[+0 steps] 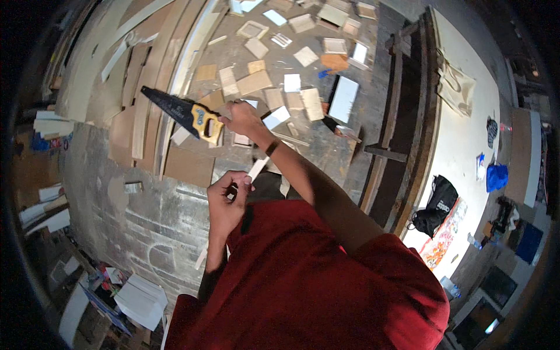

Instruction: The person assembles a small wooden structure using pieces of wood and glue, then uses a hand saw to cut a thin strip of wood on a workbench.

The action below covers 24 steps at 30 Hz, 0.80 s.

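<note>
A handsaw (185, 115) with a dark blade and a yellow handle points to the far left, over boards. My right hand (242, 119) is closed at the near end of its handle, fingers curled against the edge. Closer to my body, my left hand (226, 201) pinches a short pale wood strip (257, 167) between thumb and fingers. The strip slants up to the right, toward my right forearm, and stands apart from the saw.
Many small wood pieces (254, 83) and shallow boxes lie scattered ahead. Long boards (140, 116) stretch along the left. A dark wooden frame (388, 153) and a pale tabletop (466, 134) with a black bag (438, 204) stand at the right. A white box (141, 300) is at lower left.
</note>
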Each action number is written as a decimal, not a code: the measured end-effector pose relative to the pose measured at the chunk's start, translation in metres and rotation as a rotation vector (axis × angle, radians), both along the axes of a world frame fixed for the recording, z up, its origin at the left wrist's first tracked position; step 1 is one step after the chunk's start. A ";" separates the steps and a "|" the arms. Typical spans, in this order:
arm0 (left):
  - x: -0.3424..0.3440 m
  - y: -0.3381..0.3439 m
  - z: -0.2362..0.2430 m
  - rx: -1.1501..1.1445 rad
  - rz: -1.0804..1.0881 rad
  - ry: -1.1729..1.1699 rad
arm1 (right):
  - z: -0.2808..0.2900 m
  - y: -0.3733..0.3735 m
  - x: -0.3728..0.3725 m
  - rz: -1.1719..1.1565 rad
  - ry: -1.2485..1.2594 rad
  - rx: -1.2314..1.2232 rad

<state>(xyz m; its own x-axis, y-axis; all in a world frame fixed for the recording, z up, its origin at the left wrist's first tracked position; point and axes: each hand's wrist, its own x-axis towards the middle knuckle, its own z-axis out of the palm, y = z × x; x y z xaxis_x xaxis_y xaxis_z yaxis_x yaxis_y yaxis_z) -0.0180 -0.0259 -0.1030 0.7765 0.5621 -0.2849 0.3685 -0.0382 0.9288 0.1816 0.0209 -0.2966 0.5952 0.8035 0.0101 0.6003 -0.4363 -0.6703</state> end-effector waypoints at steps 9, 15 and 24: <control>-0.005 0.036 0.021 0.030 0.148 -0.075 | -0.015 0.065 -0.016 0.181 0.020 -0.281; -0.006 0.047 0.024 0.095 0.115 -0.136 | -0.014 0.076 -0.021 0.054 0.063 -0.345; -0.001 0.043 0.048 0.030 0.100 -0.068 | 0.007 0.080 -0.015 -0.026 0.144 -0.190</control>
